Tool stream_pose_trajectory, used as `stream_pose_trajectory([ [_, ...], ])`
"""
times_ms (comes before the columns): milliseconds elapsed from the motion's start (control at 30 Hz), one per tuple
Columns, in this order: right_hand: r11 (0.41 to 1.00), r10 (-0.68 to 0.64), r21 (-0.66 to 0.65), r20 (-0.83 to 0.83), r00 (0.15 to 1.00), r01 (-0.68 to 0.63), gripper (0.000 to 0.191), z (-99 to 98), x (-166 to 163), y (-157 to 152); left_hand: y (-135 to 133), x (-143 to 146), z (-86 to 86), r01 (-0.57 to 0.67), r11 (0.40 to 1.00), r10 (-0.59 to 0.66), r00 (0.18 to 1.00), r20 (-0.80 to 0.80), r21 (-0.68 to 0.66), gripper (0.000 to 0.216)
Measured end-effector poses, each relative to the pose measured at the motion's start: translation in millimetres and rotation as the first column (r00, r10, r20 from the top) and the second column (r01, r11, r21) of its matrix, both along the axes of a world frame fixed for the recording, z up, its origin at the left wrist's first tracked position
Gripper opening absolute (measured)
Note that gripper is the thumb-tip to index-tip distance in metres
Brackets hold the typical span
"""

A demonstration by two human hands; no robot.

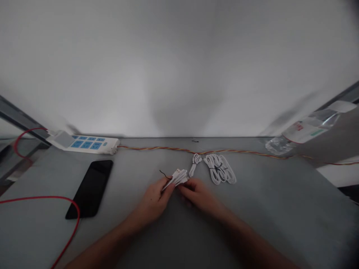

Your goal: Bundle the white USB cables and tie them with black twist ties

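On the grey table (280, 209) in front of you, against a plain white wall, several things lie beyond your hands. A small coil of white cable (195, 163) sits just past your right fingertips, and a larger heap of coiled white cables (220, 169) lies just to its right. Behind both, a twisted orange and yellow wire (168, 148) runs along the back edge from left to right. At the back left is a white power strip (84, 142) with blue sockets. A black phone (91, 188) lies flat to the left of your left hand, well apart from it. A red cable (60, 198) loops over the table's left part, near the phone's near end. At the far right lies a clear plastic packet (303, 132).

Nothing lies between your two hands and the coils. The table is bare in front of your forearms and out to the right of the heap. The back edge meets the wall close behind the twisted wire.

Your left hand (155, 200) has its fingers curled closed around a white cable bundle (179, 176), which fans up and to the right from the grip, at the table's middle. A thin black tie (163, 173) pokes out beside it. Your right hand (198, 194) has its fingers drawn together, pinching the bundle's right end.
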State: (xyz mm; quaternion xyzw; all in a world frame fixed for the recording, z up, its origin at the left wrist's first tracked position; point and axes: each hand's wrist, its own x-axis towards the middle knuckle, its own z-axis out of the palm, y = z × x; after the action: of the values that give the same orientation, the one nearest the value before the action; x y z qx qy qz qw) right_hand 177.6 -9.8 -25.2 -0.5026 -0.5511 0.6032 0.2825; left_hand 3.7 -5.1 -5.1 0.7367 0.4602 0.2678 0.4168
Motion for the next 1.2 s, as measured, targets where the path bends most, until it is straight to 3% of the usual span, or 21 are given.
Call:
stream_pose_trajectory([
  [233, 1.0, 0.01, -0.007, -0.03, 0.999, -0.01, 0.021, 5.4, -6.1, -3.4, -7.2, 1.9, -1.7, -0.016, 0.991, 0.052, 0.961, -0.271, 0.134, 0.031],
  [467, 0.995, 0.034, -0.085, -0.12, 0.992, -0.044, 0.023, 3.6, -4.8, -3.4, -8.1, 1.5, 3.3, 0.024, 0.991, 0.007, 0.974, -0.227, 0.134, 0.033],
  [667, 0.976, -0.036, -0.212, -0.348, 0.937, -0.041, 0.036, 2.2, -5.2, -1.8, 1.1, -0.1, -11.7, 0.037, 0.925, 0.026, 0.987, -0.158, 0.379, 0.031],
  [833, 0.932, -0.123, -0.355, -0.498, 0.858, -0.073, 0.057, 6.0, -3.5, -3.3, 1.2, -3.9, -15.4, 0.103, 0.898, 0.026, 0.958, -0.286, 0.427, 0.036],
  [1033, 0.97, -0.04, -0.235, -0.409, 0.912, -0.062, 0.037, -2.3, -1.7, -1.2, -1.6, -3.9, -19.7, 0.178, 0.845, 0.033, 0.924, -0.381, 0.504, 0.038],
  [1200, 0.973, -0.028, -0.222, -0.381, 0.924, -0.062, 0.034, -0.3, 0.8, 1.1, -6.2, 0.2, -17.1, 0.107, 0.856, 0.054, 0.955, -0.293, 0.506, 0.037],
])
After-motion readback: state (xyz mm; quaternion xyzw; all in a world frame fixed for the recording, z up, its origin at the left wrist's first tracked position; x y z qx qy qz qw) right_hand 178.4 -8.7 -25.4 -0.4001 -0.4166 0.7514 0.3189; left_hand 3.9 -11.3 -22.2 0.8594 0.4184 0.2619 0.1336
